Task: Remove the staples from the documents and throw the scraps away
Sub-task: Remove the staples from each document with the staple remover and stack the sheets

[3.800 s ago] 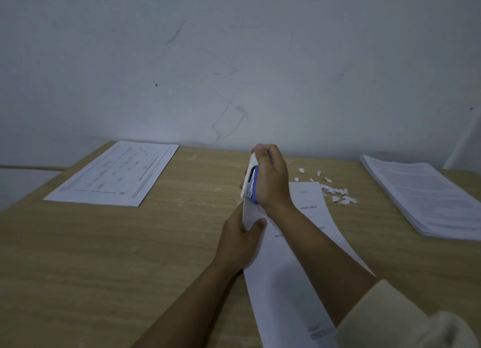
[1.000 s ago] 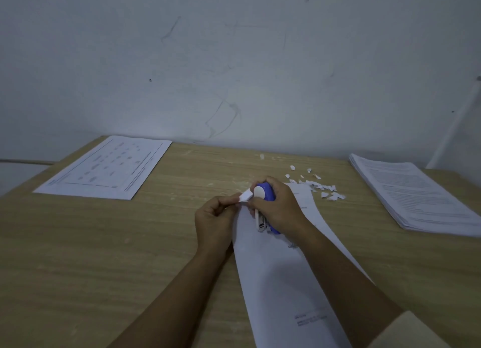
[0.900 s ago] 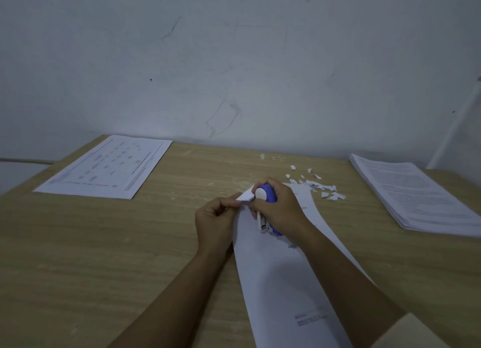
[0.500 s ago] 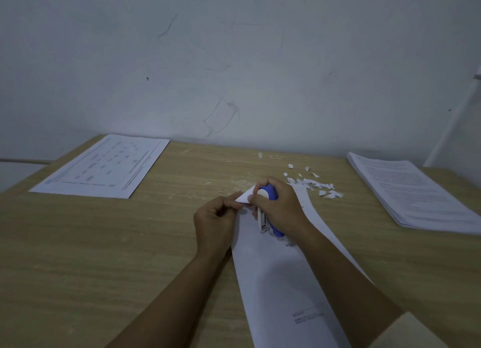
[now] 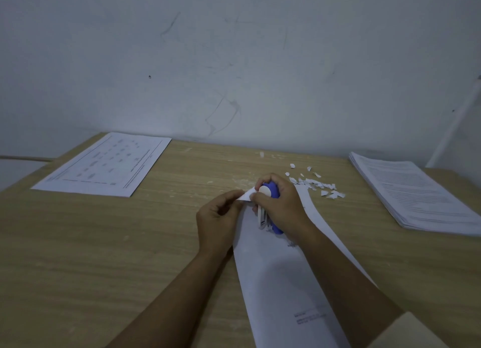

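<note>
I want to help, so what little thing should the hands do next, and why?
Probably tear the raised corner off the sheet. The left hand and right hand both pinch it, the right also gripping the blue tool, and torn scraps lie just beyond.

Looked like a plain little office or paperwork corner, honestly, nothing homey about it. The desk [image 5: 130, 243] was a light wood-grain top pushed right up against a bare, scuffed pale wall [image 5: 234, 61]. A thick stack of printed pages [image 5: 411, 194] sat on the right side and a single printed form [image 5: 104, 165] lay flat at the far left. One long document [image 5: 281, 282] ran down the middle, with a small blue-and-white stapler [image 5: 272, 191] held over it. Torn paper scraps [image 5: 315, 185] were scattered toward the back.
</note>
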